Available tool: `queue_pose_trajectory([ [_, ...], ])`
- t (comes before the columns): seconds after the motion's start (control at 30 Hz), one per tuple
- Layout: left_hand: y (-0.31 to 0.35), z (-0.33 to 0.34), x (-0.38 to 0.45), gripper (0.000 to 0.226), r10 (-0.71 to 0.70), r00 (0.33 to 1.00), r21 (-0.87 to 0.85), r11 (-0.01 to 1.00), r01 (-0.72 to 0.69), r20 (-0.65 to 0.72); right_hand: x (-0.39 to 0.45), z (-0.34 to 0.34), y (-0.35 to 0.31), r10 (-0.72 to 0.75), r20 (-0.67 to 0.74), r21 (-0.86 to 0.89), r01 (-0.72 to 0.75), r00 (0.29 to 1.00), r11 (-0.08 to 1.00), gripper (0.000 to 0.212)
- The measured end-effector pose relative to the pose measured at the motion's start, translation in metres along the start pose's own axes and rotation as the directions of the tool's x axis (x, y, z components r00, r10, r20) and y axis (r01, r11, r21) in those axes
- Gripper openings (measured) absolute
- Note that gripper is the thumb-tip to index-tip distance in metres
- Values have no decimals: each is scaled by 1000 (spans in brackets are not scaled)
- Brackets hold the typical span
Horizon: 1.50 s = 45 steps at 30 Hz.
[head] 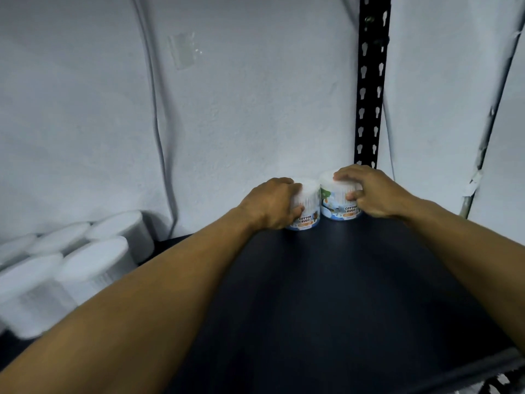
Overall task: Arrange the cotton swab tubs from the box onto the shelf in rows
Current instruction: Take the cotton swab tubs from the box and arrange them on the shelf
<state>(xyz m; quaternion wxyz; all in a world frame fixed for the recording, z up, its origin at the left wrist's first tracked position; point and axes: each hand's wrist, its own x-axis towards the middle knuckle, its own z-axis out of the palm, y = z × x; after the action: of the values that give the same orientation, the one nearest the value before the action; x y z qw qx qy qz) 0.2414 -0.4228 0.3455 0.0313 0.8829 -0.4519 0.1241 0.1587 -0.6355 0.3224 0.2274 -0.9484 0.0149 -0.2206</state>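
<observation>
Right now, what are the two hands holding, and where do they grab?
Each holds one cotton buds tub. The left hand wraps the left tub by its side; the right hand grips the right tub around its lid.

2 bare forearms, no sleeves; hands (272,206) ungloved.

1. Back wall (255,109): white, rough plaster texture, dim cool light.
2. Thin grey cable (154,109) runs down the wall, left of centre.
3. Strip of clear tape (183,51) stuck high on the wall.
4. Black slotted metal upright (369,95) stands at right, keyhole slots down its length.
5. Peeling paint along the far-right wall edge (480,155).
</observation>
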Motion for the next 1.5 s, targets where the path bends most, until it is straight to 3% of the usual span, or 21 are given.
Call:
queue_pose_trajectory([
  [0.37, 0, 8, 18, 37, -20, 999, 46, 999, 21, -31, 17, 4, 12, 7, 10, 110, -8, 1000, 994, 51],
  [0.67, -3, 8, 18, 46, -10, 999, 39, 999, 12, -52, 23, 9, 21, -38, -2, 69, 38, 999, 997, 49],
  [0.83, 0, 12, 16, 43, -14, 995, 47, 999, 18, -94, 19, 8, 20, -117, -27, -154, 111, 993, 982, 49],
  [0.97, 6, 14, 9, 53, 20, 980, 163, 987, 14, -199, 12, 8, 10, -189, 12, -477, 172, 982, 862, 54],
  [1.07, 7, 7, -3, 48, 55, 964, 226, 974, 5, -260, 4, 9, -2, -195, -1, -575, 159, 981, 803, 59],
  [1.2, -2, -12, -33, 38, -6, 952, 195, 978, 69, -305, -12, 15, -34, -203, -86, -508, 133, 975, 851, 61],
  [1.33, -23, -38, -92, 36, -90, 941, 155, 977, 147, -327, -29, 29, -94, -286, -113, -401, 220, 952, 889, 58],
  [1.5, -72, -82, -201, 36, -270, 911, 120, 940, 320, -313, -47, 63, -202, -419, -35, -242, 400, 907, 884, 50],
])
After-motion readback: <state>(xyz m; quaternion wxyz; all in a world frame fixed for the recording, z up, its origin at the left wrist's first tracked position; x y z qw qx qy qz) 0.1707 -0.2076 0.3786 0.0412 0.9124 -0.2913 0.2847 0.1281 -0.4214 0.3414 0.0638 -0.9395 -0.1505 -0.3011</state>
